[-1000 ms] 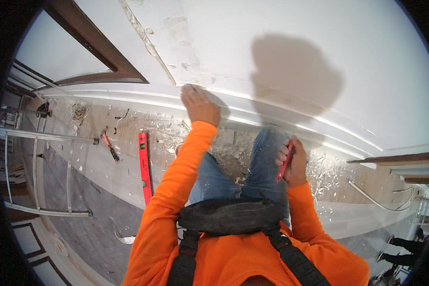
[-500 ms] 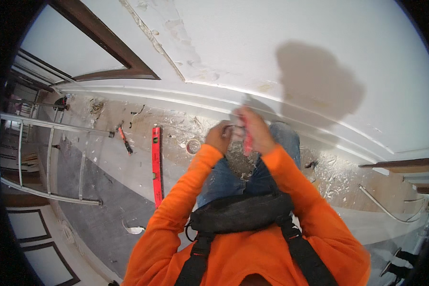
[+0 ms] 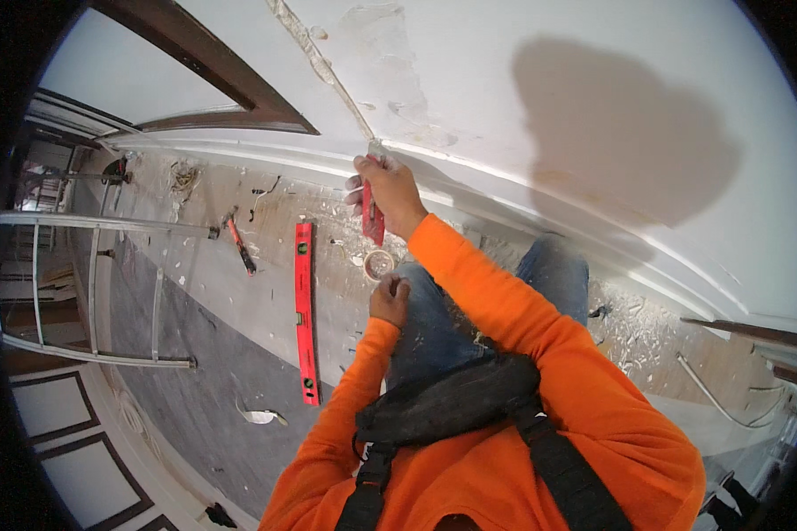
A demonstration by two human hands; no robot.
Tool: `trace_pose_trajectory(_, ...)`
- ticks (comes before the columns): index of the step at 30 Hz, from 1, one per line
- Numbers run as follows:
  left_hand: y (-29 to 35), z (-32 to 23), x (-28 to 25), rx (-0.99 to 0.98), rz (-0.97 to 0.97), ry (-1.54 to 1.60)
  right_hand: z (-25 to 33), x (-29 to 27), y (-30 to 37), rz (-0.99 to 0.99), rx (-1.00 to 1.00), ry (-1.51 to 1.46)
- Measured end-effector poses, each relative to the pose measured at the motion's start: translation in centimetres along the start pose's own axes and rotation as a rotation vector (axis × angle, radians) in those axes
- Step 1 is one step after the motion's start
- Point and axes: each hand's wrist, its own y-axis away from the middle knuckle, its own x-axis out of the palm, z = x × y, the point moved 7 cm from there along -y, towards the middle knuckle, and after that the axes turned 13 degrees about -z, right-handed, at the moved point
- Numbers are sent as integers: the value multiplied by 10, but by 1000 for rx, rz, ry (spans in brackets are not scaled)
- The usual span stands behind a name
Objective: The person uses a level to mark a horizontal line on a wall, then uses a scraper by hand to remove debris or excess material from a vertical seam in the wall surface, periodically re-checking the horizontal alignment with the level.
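My right hand [image 3: 393,193] grips a red-handled tool [image 3: 373,218] with a greyish, blade-like tip. That tip is at the wall, by the lower end of a rough plaster-filled groove [image 3: 329,74], just above the white baseboard [image 3: 266,165]. Beside my left knee, my left hand [image 3: 389,302] is closed with its fingers curled; anything inside them is hidden. A roll of tape [image 3: 367,263] lies on the floor just beyond the left hand.
A red spirit level [image 3: 305,310] and a hammer [image 3: 239,242] lie to my left. A metal ladder [image 3: 106,227] is farther left. Plaster crumbs litter the floor along the wall. At right lies a thin pale pipe [image 3: 707,388]; dark trim [image 3: 757,334] juts from the wall.
My hands, together before, are now apart. The right has moved left to the groove with the red-handled tool; the left has dropped back beside my knee. The view has shifted slightly.
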Motion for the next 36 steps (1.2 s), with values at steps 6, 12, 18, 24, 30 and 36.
trace_pose_trajectory(6, -15, -14, 18, 37, 98, 4, 1, -2, 4, -41, 119, -233)
trace_pose_trajectory(12, 11, -4, 43, 86, 165, -197, 5, -33, 28, -200, 37, -340)
trace_pose_trajectory(18, 6, -4, 39, 19, 164, -201, -8, -4, 11, 34, 136, -217)
trace_pose_trajectory(24, 7, -4, 41, 54, 137, -159, -5, -12, -1, 8, 57, -219)
trace_pose_trajectory(30, 5, 4, 45, 103, 165, -197, 16, -66, 40, -234, -39, -261)
trace_pose_trajectory(36, 6, 7, 45, 83, 150, -269, -7, 2, 10, -6, -27, -138)
